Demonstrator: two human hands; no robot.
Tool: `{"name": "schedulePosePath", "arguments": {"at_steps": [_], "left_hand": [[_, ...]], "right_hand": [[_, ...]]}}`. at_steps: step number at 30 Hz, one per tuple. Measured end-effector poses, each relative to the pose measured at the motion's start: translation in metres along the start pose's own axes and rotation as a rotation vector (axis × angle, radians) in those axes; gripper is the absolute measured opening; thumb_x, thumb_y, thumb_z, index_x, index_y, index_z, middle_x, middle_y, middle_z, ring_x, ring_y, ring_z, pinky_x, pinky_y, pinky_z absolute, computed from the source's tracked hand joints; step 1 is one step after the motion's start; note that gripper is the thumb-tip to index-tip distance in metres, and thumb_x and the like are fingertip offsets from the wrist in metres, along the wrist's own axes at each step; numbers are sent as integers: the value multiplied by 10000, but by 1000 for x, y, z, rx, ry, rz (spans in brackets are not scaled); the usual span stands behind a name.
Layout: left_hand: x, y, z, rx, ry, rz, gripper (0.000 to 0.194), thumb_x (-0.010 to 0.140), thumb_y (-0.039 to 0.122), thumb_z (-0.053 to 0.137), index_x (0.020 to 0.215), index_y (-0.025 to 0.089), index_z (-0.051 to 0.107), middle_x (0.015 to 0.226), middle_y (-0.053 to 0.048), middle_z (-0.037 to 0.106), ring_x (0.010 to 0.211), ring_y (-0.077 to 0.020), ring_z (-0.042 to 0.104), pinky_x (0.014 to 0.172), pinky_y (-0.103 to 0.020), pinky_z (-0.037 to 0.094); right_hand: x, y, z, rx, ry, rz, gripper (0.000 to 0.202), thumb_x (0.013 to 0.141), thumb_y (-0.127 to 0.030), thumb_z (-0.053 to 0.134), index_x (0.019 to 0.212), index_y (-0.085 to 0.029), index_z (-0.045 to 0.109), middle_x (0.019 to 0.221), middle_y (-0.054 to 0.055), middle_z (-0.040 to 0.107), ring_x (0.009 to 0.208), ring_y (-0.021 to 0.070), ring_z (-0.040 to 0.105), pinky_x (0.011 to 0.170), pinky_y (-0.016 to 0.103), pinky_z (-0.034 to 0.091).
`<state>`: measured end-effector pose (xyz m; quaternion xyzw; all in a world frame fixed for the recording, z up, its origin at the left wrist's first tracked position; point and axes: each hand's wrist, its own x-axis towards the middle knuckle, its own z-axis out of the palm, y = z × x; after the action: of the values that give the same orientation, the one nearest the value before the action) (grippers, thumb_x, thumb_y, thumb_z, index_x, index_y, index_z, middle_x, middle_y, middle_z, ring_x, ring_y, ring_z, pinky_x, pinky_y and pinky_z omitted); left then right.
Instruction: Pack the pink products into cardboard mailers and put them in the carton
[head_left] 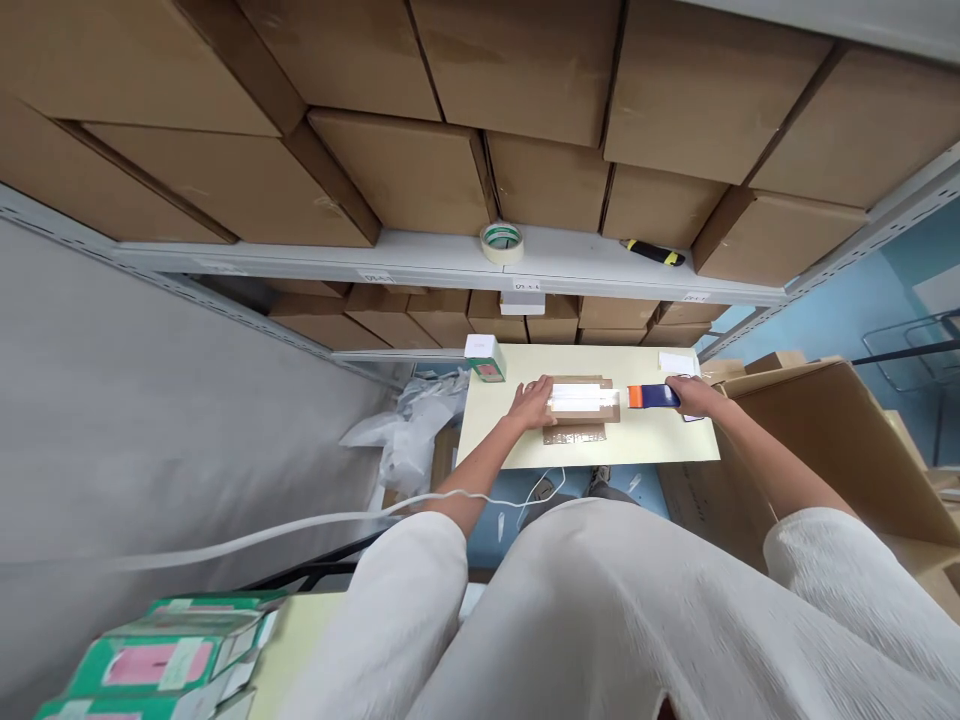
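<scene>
My left hand [533, 403] grips the left end of a small cardboard box [583, 422], its fingers at the far edge and its thumb at the near one. A bright white label [581, 398] lies on the box top. In my right hand [691, 394] is a blue-and-orange handheld tool that looks like a barcode scanner [654, 396]. Its orange head points left at the box, a small gap away, and a glow shows between them. Both hands are over a pale yellow tabletop [517, 450].
A green-and-white carton [486, 358] stands at the table's far left. Shelves ahead carry cardboard boxes, a tape roll [502, 243] and a utility knife [652, 252]. A large open carton [840, 440] is at right. A white cable [322, 520] crosses my left arm.
</scene>
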<state>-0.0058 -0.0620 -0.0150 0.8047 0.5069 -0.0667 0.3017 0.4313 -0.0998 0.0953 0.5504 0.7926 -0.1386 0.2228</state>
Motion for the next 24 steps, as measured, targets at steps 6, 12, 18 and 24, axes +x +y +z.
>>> {"name": "schedulePosePath", "arguments": {"at_steps": [6,12,18,24], "left_hand": [[-1,5,-5,21,-21,-20,1259,798,469,881,1763,264,99,1848,-186,112,1686,-436,196,1361,-579,113],[3,2,-2,11,-15,-30,1273,774,473,910,1761,269,133,1846,-181,131,1674,-448,226,1360,-576,134],[7,-1,2,5,-5,-12,1311,736,458,943,1755,258,144,1838,-195,159,1679,-434,221,1364,-573,125],[7,-3,2,-2,30,23,1296,717,461,948,1744,245,187,1825,-199,213,1664,-426,270,1361,-548,166]], "right_hand": [[0,11,12,17,14,19,368,855,-87,651,1208,-184,613,1213,162,739,1128,322,675,933,358,417],[13,0,17,-9,-45,70,402,877,-78,634,1270,-155,604,1245,190,725,1138,328,672,963,381,404],[45,-39,13,-58,-125,108,502,865,-76,683,1353,-128,576,1301,217,709,1172,344,690,1001,410,404],[68,-57,-5,-76,-172,123,535,849,-110,761,1360,-119,606,1269,233,731,1178,361,716,1040,432,411]]}}
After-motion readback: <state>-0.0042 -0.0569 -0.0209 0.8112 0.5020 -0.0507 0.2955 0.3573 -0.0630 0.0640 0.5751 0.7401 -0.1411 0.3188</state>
